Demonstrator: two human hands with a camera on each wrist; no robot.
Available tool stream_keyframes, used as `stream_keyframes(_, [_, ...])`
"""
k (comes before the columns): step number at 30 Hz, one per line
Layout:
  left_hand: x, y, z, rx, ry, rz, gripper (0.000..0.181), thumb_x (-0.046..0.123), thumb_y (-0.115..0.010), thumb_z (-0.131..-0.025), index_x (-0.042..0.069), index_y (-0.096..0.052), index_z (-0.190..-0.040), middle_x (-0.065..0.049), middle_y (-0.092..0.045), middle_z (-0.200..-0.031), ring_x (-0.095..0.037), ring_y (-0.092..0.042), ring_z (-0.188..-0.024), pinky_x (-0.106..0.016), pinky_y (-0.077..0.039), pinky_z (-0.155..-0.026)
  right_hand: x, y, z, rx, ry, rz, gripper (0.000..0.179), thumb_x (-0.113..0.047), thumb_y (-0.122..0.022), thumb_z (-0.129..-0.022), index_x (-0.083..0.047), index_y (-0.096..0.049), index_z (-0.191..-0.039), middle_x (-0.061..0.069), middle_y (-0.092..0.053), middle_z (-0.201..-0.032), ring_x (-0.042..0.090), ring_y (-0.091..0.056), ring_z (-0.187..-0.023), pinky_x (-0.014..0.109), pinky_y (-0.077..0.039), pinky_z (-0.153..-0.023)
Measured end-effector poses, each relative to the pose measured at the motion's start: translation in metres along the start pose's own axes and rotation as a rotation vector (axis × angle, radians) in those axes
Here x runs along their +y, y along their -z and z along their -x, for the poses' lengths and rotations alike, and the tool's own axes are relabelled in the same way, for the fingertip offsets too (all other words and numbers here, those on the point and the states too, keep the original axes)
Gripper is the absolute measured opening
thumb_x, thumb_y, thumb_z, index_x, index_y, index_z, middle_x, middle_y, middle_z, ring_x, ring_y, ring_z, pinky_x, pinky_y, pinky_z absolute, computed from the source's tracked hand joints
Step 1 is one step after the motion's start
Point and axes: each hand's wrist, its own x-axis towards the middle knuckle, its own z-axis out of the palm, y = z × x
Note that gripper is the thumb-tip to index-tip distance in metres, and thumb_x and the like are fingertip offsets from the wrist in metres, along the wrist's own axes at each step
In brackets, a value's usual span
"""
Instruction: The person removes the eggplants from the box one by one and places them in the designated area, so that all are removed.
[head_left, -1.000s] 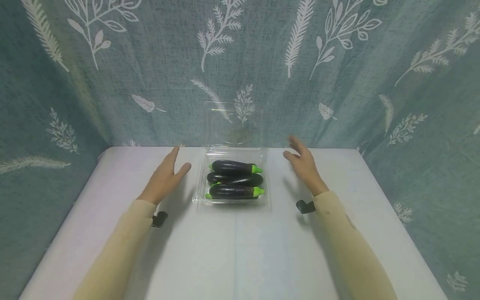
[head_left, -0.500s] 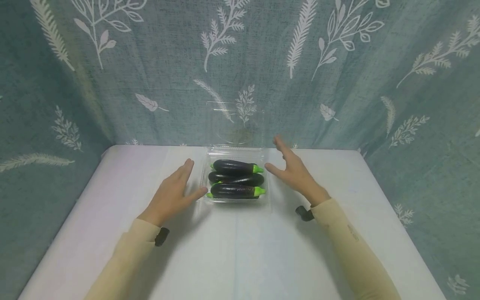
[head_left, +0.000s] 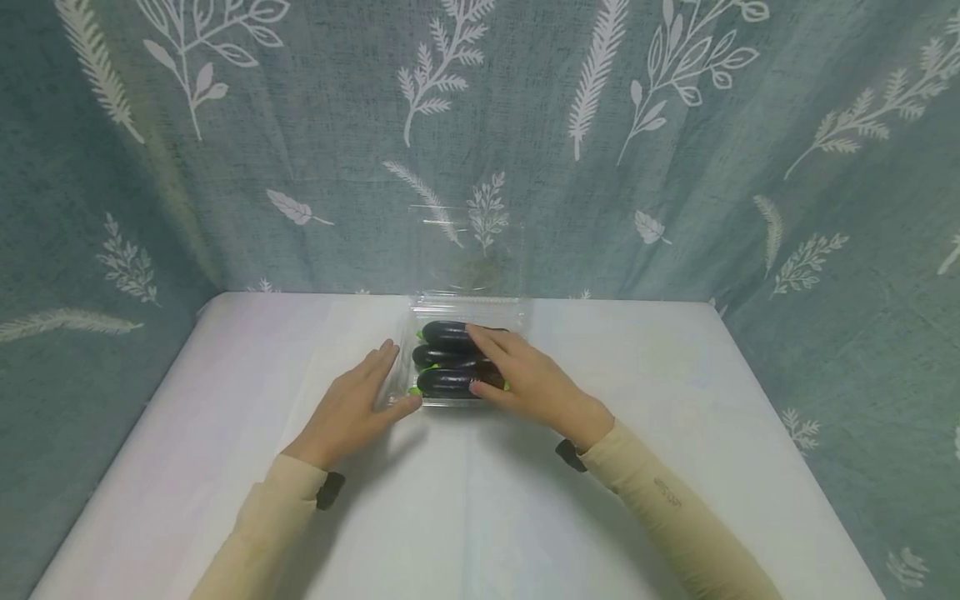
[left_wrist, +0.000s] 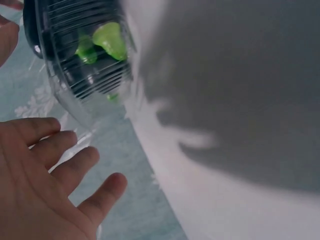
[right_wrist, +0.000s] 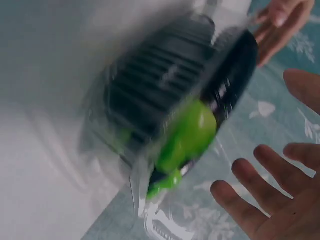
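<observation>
A clear plastic clamshell box (head_left: 450, 403) sits near the table's far edge, its lid (head_left: 467, 250) raised against the curtain. Inside lie several dark eggplants with green caps: one at the back (head_left: 444, 334), one in the middle (head_left: 429, 357) and one in front (head_left: 446, 383). My left hand (head_left: 347, 410) is beside the box's left side, fingers extended and thumb near the front left corner. My right hand (head_left: 542, 385) is over the right part of the box, covering the eggplants' right ends. In the right wrist view its fingers (right_wrist: 267, 192) are spread, with nothing between them.
The white-covered table (head_left: 420, 517) reaches toward me in front of the box. A patterned teal curtain (head_left: 315, 150) hangs behind it and along both sides. Each wrist carries a small black camera, one on the left (head_left: 330, 490) and one on the right (head_left: 572, 455).
My right hand has moved left, from beside the box to over the eggplants. The left hand has come right, close to the box's left side. The box appears unmoved.
</observation>
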Motion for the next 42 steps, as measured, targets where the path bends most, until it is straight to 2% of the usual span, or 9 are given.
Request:
stream_keyframes(3, [-0.001, -0.002, 0.001, -0.008, 0.007, 0.018, 0.098, 0.070, -0.055, -0.093, 0.008, -0.023, -0.162, -0.012, -0.024, -0.166, -0.036, -0.026, -0.150, -0.055, -0.026, -0.120, -0.005, -0.009, -0.002, 0.015, 0.071, 0.071, 0.075, -0.039, -0.069, -0.098, -0.006, -0.037, -0.157, 0.016, -0.052, -0.147, 0.031, -0.053, -0.132, 0.043, -0.045, -0.110])
stream_keyframes(6, [-0.001, -0.003, 0.003, -0.020, 0.004, 0.034, 0.099, 0.069, -0.057, -0.093, 0.007, -0.023, -0.162, -0.013, -0.023, -0.166, -0.035, -0.026, -0.150, -0.053, -0.025, -0.121, -0.007, -0.017, -0.004, 0.011, 0.109, 0.112, 0.071, -0.039, -0.069, -0.098, -0.004, -0.042, -0.154, 0.017, -0.058, -0.141, 0.031, -0.057, -0.127, 0.043, -0.047, -0.107])
stream_keyframes(15, [-0.002, -0.007, 0.004, -0.013, -0.006, 0.025, 0.099, 0.068, -0.057, -0.093, 0.003, -0.026, -0.160, -0.012, -0.021, -0.167, -0.034, -0.027, -0.150, -0.051, -0.027, -0.120, -0.010, -0.029, -0.007, -0.058, 0.082, 0.183, 0.058, -0.045, -0.063, -0.100, -0.011, -0.055, -0.147, 0.011, -0.061, -0.133, 0.026, -0.060, -0.117, 0.040, -0.053, -0.098])
stream_keyframes(21, [-0.002, -0.010, 0.003, 0.012, -0.005, 0.017, 0.097, 0.069, -0.056, -0.094, 0.002, -0.029, -0.159, -0.012, -0.022, -0.166, -0.034, -0.030, -0.149, -0.051, -0.030, -0.119, -0.008, -0.032, -0.007, -0.033, 0.095, 0.185, 0.049, -0.033, -0.068, -0.099, -0.011, -0.059, -0.142, 0.009, -0.063, -0.130, 0.024, -0.061, -0.114, 0.039, -0.053, -0.096])
stream_keyframes(27, [-0.003, -0.012, 0.002, 0.026, -0.007, 0.017, 0.095, 0.067, -0.056, -0.094, 0.001, -0.031, -0.158, -0.012, -0.024, -0.166, -0.034, -0.032, -0.148, -0.051, -0.031, -0.119, -0.003, -0.031, -0.008, 0.035, 0.155, 0.186, 0.045, -0.022, -0.075, -0.094, -0.011, -0.063, -0.137, 0.007, -0.066, -0.123, 0.025, -0.064, -0.107, 0.039, -0.055, -0.092])
stream_keyframes(32, [-0.002, -0.012, 0.002, 0.027, -0.012, 0.009, 0.094, 0.066, -0.057, -0.095, 0.001, -0.031, -0.158, -0.013, -0.025, -0.165, -0.034, -0.033, -0.147, -0.051, -0.032, -0.118, 0.001, -0.029, -0.008, 0.098, 0.211, 0.181, 0.045, -0.019, -0.077, -0.092, -0.010, -0.065, -0.134, 0.007, -0.066, -0.121, 0.024, -0.065, -0.105, 0.038, -0.056, -0.090])
stream_keyframes(42, [-0.001, -0.010, 0.002, 0.017, -0.008, 0.010, 0.094, 0.065, -0.056, -0.095, 0.000, -0.031, -0.157, -0.013, -0.024, -0.165, -0.035, -0.033, -0.147, -0.051, -0.031, -0.118, 0.014, -0.006, -0.006, 0.287, 0.323, 0.180, 0.046, -0.011, -0.080, -0.088, -0.008, -0.066, -0.132, 0.009, -0.067, -0.122, 0.026, -0.066, -0.109, 0.038, -0.055, -0.095])
